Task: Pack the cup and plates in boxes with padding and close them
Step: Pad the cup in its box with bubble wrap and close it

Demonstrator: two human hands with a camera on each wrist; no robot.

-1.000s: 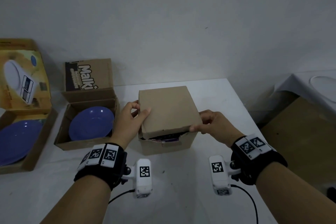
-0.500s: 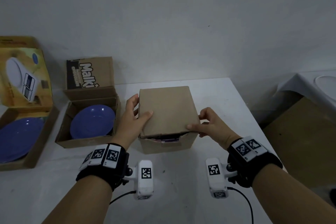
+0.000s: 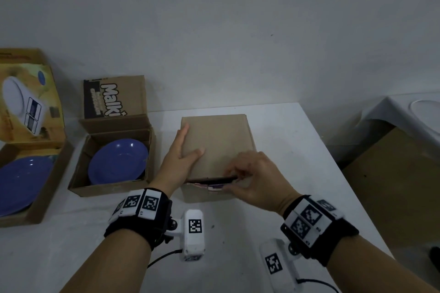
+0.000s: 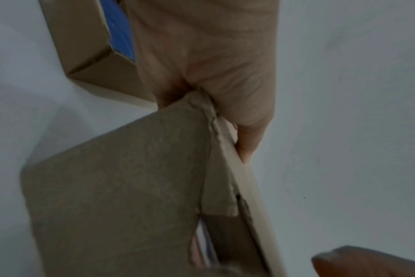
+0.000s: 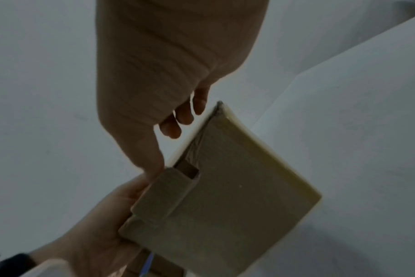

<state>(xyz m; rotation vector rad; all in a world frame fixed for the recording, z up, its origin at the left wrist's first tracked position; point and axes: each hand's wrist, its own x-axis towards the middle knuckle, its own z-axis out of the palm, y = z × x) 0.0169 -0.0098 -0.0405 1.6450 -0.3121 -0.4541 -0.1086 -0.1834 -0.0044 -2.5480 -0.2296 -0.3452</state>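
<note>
A small brown cardboard box [image 3: 219, 140] stands mid-table with its lid down almost flat; a narrow dark gap with something purple and pink shows along the front edge. My left hand [image 3: 183, 153] lies on the lid's left side, fingers straight along the edge and thumb on top. My right hand [image 3: 250, 177] is at the front edge, its curled fingers and thumb pinching the lid's front flap [image 5: 168, 189]. In the left wrist view the thumb lies along the lid's edge of the box [image 4: 121, 187]. The cup is hidden.
An open "Malki" box [image 3: 109, 188] with a blue plate [image 3: 119, 159] stands to the left. Further left, a larger open box [image 3: 40, 200] holds a bigger blue plate [image 3: 21, 181]. A white plate [image 3: 426, 109] lies on a side table at the right, above a brown board [image 3: 392, 185].
The lid has come down nearly flat. My right hand moved from the lid's front right corner to the middle of the front edge. My left hand has flattened on the lid.
</note>
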